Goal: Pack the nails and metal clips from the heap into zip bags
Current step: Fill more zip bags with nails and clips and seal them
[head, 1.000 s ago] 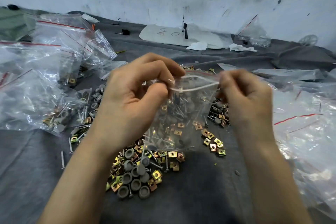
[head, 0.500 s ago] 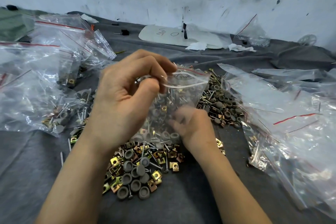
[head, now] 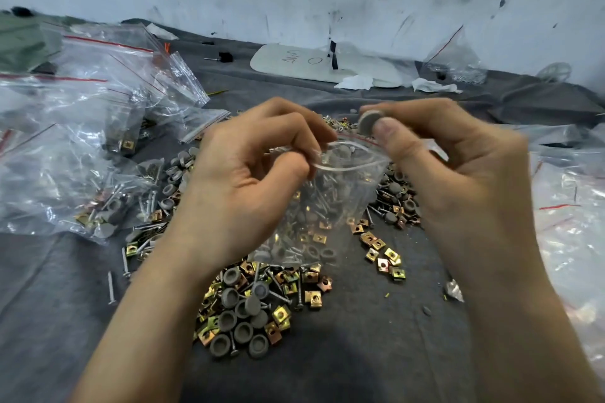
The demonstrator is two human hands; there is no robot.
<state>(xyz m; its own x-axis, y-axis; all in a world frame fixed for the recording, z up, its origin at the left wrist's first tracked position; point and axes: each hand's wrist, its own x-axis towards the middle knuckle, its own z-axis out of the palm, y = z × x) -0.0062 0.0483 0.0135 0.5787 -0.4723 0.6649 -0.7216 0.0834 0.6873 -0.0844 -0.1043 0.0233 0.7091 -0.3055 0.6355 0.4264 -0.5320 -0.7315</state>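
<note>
Head view, inspector: left hand point(head: 242, 186) pinches the bag point(head: 330, 206) rim, holding its mouth agape above the heap point(head: 258, 298), near centre.
Clerk: And the right hand point(head: 451, 180)?
Inspector: Thumb and fingers clasp a grey cap point(head: 368, 121) just over the mouth, evidently poised to drop in. Bag part filled; much of the heap unpacked

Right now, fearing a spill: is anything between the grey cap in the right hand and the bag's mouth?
Nothing visible: the left hand holds the zip bag open just below the grey cap.
</note>
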